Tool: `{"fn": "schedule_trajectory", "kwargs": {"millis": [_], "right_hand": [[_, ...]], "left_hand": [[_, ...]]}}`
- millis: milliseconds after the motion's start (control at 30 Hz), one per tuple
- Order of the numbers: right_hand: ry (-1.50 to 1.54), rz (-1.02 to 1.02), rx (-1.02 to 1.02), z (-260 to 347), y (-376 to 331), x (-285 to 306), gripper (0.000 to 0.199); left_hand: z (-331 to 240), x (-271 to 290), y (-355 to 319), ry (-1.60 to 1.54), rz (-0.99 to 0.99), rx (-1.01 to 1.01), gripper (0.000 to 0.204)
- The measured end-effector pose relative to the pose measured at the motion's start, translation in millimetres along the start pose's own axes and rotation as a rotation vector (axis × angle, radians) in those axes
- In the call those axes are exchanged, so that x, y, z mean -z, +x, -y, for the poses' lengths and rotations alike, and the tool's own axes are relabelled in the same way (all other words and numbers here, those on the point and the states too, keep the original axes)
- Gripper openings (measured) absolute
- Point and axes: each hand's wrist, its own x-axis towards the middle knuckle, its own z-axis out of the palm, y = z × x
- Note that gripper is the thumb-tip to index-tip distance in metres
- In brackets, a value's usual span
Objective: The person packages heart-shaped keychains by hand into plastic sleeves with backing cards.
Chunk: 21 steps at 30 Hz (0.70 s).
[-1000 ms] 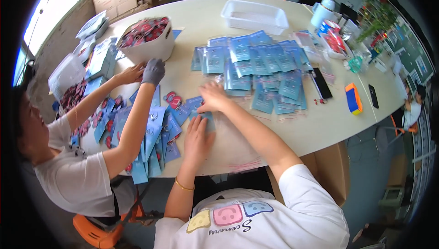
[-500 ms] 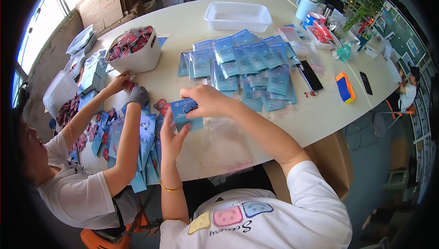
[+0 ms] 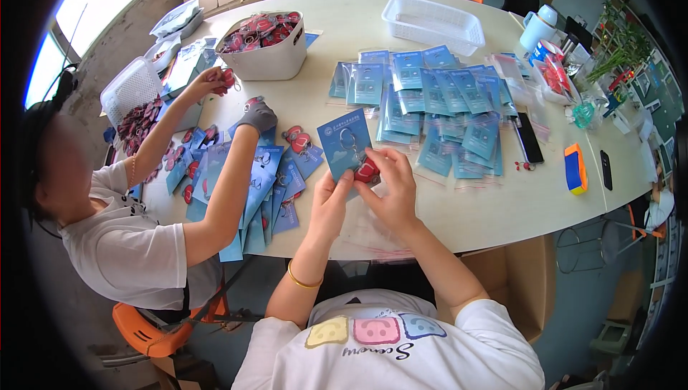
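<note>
Head view: my left hand (image 3: 331,191) pinches the lower edge of a blue backing card (image 3: 345,143), tilted up off the worktop (image 3: 502,204) so its face shows; my right hand (image 3: 390,175) grips the red keychain charm (image 3: 367,171) against the card, its ring lying on the card face; bagged cards (image 3: 430,103) fan out beyond, within reach; co-worker's gloved hand (image 3: 256,114) rests on loose cards (image 3: 265,182) at left.

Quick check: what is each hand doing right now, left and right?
Left hand: closed on the lower edge of the blue card.
Right hand: closed, pinching the red keychain charm against the card.
</note>
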Motion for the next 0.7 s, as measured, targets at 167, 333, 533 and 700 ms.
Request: {"fn": "schedule_trajectory", "kwargs": {"millis": [167, 333, 533, 700], "right_hand": [[0.114, -0.145, -0.023, -12.5, -4.0, 0.1, 0.037], [0.143, -0.028, 0.008, 14.1, -7.3, 16.6, 0.038], [0.989, 0.149, -0.779, -20.1, -22.1, 25.9, 0.019], [0.7, 0.039, -0.663, -75.7, -61.0, 28.9, 0.015]], "left_hand": [[0.2, -10.5, -2.4, 0.162, -0.033, -0.082, 0.025], [-10.2, -14.9, -3.9, -0.24, -0.125, 0.148, 0.029], [-4.7, -7.9, -9.0, 0.22, 0.005, 0.166, 0.038], [17.1, 15.4, -20.3, 1.442, 0.022, -0.056, 0.062]]}}
